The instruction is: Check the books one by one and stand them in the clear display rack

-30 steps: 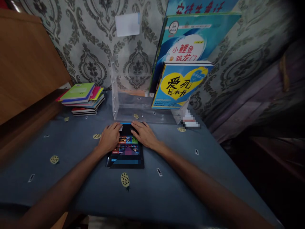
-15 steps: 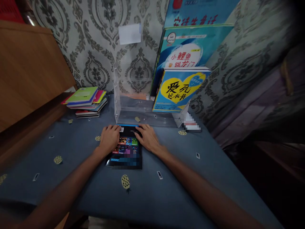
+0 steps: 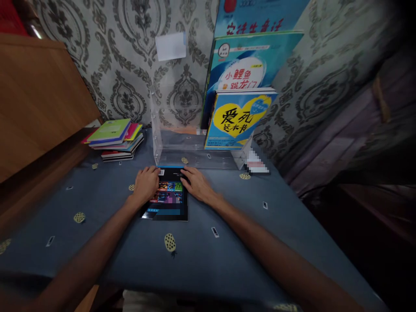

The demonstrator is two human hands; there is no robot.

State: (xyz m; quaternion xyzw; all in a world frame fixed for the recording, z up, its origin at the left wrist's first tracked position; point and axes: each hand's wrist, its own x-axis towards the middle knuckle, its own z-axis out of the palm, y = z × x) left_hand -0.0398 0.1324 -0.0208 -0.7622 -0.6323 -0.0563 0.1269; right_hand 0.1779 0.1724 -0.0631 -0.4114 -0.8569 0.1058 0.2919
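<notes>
Head view: dark book (image 3: 167, 198) is pressed flat by left hand (image 3: 147, 184) and right hand (image 3: 197, 185) — fingers spread (none pinching); edges should be gripped evenly before lifting.

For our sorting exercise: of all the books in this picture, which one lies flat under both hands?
The dark-covered book, flat on the blue tablecloth under the left hand and right hand; others stand in the clear rack or are stacked.

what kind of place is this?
Probably a home reading or study corner: a clear book stand with children's books, a book stack and patterned wallpaper. Both hands rest on a dark book.
</notes>
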